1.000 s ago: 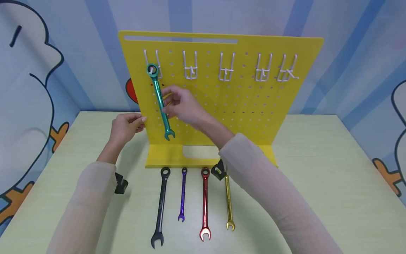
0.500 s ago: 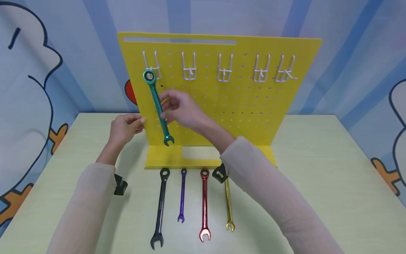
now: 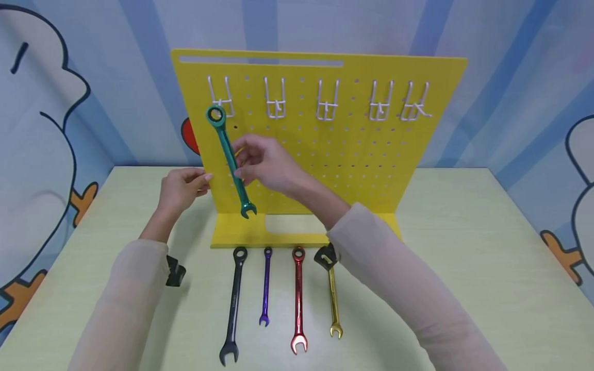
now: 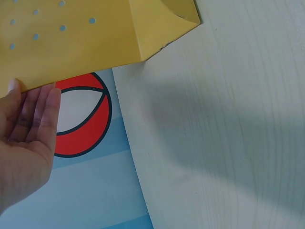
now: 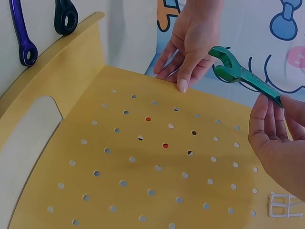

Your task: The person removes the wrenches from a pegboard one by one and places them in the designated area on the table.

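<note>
My right hand (image 3: 271,162) pinches a shiny green combination wrench (image 3: 230,159) by the middle of its shaft. The wrench hangs tilted in front of the yellow pegboard (image 3: 297,196), open end down. Its ring end overlaps the lower part of the leftmost white hook (image 3: 229,98) in the head view. In the right wrist view, the open end (image 5: 228,67) stands out from the board's face. My left hand (image 3: 180,190) pinches the board's left edge, thumb in front and fingers behind, as the left wrist view shows.
More white hooks (image 3: 327,105) line the board's top. On the table (image 3: 464,247) before its base lie a black wrench (image 3: 234,304), a purple wrench (image 3: 266,288), a red wrench (image 3: 298,299) and a gold wrench (image 3: 333,299), the last partly covered by the right wrist's camera.
The green wrench has moved down and slightly left, its ring end dropping from the middle of the leftmost hook to its lower part. My left hand stays at the board's edge.
</note>
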Tool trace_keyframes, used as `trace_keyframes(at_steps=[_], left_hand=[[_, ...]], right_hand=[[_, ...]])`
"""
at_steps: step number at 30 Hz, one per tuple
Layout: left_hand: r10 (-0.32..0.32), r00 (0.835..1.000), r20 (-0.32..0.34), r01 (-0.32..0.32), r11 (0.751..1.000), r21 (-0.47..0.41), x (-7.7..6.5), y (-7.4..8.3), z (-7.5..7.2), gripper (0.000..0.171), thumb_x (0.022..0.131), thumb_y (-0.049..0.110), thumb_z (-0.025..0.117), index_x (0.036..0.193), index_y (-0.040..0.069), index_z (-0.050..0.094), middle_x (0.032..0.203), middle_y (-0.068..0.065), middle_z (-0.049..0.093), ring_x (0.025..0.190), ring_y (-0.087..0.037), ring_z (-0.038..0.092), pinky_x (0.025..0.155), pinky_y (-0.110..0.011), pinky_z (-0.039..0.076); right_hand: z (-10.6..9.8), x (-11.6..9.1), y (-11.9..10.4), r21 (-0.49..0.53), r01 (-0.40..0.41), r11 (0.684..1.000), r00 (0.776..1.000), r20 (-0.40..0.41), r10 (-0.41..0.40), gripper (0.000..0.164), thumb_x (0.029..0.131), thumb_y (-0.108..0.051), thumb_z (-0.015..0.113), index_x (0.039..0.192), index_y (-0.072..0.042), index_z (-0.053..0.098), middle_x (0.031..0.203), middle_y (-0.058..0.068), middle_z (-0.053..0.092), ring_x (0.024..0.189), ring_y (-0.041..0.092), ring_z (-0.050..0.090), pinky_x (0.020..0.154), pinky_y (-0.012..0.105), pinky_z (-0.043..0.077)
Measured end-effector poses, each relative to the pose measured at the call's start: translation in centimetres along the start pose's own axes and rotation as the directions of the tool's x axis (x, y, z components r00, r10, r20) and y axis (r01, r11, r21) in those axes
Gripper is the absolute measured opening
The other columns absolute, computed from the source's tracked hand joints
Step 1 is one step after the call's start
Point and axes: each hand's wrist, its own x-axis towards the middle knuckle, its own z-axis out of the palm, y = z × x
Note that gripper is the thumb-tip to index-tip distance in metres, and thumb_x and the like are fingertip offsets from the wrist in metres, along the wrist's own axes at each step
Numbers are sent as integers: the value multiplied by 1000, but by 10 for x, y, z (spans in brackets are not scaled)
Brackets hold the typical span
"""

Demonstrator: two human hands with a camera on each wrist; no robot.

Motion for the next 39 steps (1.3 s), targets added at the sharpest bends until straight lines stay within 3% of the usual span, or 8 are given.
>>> trace_keyframes(at_steps=[6,26,28,30,35,37,39], left_hand=[[3,1000,13,-3,1000,15,-12,12,-3,40,91,26,53,118,-2,58,111,-19,59,98,-29,61,81,-29,50],[13,1000,4,-13,1000,23,-10,10,-2,36,92,24,53,115,-2,59,108,-19,60,95,-28,61,78,-26,51],[10,1000,0,-10,1000,18,-8,8,-1,37,91,25,54,115,-2,59,108,-19,60,94,-27,61,79,-28,51],[5,1000,-5,-5,1000,-17,4,-5,1,37,89,28,57,113,1,62,104,-16,62,90,-24,63,75,-27,53],[22,1000,-3,-23,997,-68,19,-24,2,42,82,36,62,109,5,65,98,-10,63,82,-17,63,70,-25,54],[28,1000,1,-28,999,-46,10,-14,0,42,84,35,61,111,3,63,101,-13,62,86,-20,62,74,-29,54],[23,1000,0,-23,998,-56,11,-15,1,39,84,31,62,110,2,64,100,-14,63,86,-22,63,74,-29,54]], right_hand=[[-1,-3,-3,-7,7,1000,1000,7,-7,28,84,13,57,110,4,54,89,13,55,78,25,57,72,36,54],[-11,-14,5,-9,5,1000,1000,25,-5,28,83,14,56,109,4,54,89,14,55,77,24,56,69,33,54],[-12,-16,7,-10,-3,1000,1000,23,3,28,83,14,56,109,4,53,89,14,55,78,24,56,70,35,54],[-14,-17,11,-12,-15,1000,1000,23,16,28,83,14,57,109,4,53,90,14,55,78,25,57,71,36,54],[-18,-20,20,-29,-44,999,999,27,44,27,82,13,57,107,2,54,89,14,55,78,25,57,74,39,53],[-20,-22,23,-32,-44,999,999,27,45,26,82,14,57,105,3,55,88,14,55,77,25,57,73,38,54],[-21,-23,26,-35,-41,999,999,28,42,24,82,14,56,104,3,55,87,15,55,76,25,57,71,38,54]])
